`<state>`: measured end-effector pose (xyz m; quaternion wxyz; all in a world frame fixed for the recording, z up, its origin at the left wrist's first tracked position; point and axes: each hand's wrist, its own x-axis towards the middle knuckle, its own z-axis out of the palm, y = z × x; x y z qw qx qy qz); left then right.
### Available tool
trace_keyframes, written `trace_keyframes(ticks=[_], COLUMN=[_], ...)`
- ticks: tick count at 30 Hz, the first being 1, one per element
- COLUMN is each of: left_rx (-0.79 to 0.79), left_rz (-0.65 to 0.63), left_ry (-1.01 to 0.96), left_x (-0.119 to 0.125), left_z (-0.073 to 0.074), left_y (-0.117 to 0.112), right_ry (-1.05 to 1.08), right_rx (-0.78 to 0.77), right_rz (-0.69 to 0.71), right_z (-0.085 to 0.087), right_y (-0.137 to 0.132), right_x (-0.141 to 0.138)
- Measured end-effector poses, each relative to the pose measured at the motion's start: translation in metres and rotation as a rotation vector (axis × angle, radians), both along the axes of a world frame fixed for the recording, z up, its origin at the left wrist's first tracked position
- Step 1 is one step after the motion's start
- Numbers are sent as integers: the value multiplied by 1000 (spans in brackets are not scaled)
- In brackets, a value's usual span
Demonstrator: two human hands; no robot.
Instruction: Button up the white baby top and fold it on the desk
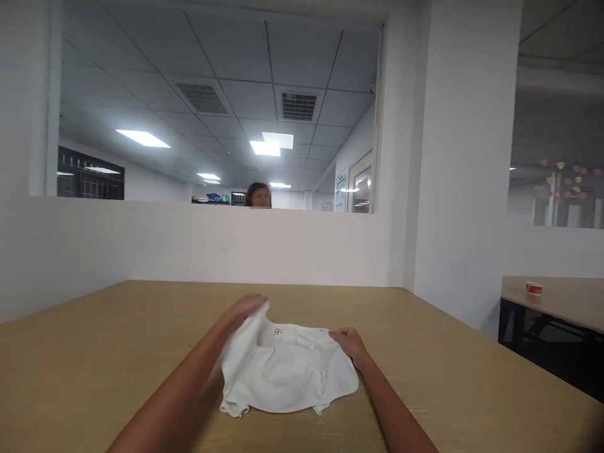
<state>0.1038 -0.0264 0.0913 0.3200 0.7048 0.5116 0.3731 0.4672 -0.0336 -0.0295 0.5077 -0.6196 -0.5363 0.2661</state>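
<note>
One white garment (pixel 287 371), lying mid-way on our wooden table (pixel 94 365). Our left hand (pixel 248 308) lifts its far-left edge, fingers pinched in cloth; our right hand (pixel 349 345) presses the right edge, fingers curled. Soft, light, limp, we judge; best gripped at corners.

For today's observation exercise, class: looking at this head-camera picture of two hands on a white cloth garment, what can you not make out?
- Left hand: its fingers are motion-blurred and partly wrapped by the white cloth garment, so the grip is unclear.
- Small printed label at the garment's far edge: too small to read.
- Right hand: its fingertips are hidden against the fabric.
- Both forearms: cut off by the bottom edge.
- Small red-and-white object on the side table: too small to identify.
</note>
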Motion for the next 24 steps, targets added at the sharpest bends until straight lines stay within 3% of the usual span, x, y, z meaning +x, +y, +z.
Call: trace_keyframes(ticks=[2, 5, 10, 15, 16, 18, 20, 21, 22, 24], left_rx=[-55, 0, 224, 177, 157, 123, 91, 77, 64, 42], left_rz=[-88, -161, -72, -23, -17, 8, 32, 37, 38, 28], left_ry=[61, 124, 205, 247, 254, 270, 290, 300, 307, 313], left_x=[28, 39, -13, -50, -53, -56, -59, -60, -60, -61], left_z=[5, -8, -56, -85, -88, -92, -94, -95, -96, -99], left_y=[-1, -15, -42, -40, -38, -35, -33, -33, -33, -33], right_ry=[61, 173, 414, 548, 525, 385, 205, 132, 75, -36], right_rx=[-10, -49, -132, -47, -15, -67, -139, -138, -108, -14], right_rz=[17, 76, 221, 321, 385, 653, 915, 968, 961, 796], right_z=[1, 6, 25, 54, 60, 73, 84, 87, 88, 83], right_y=[-3, -11, -23, -34, -40, -54, -67, -71, -72, -70], right_x=[-3, -8, -22, -64, -76, -96, -106, -105, -100, -80])
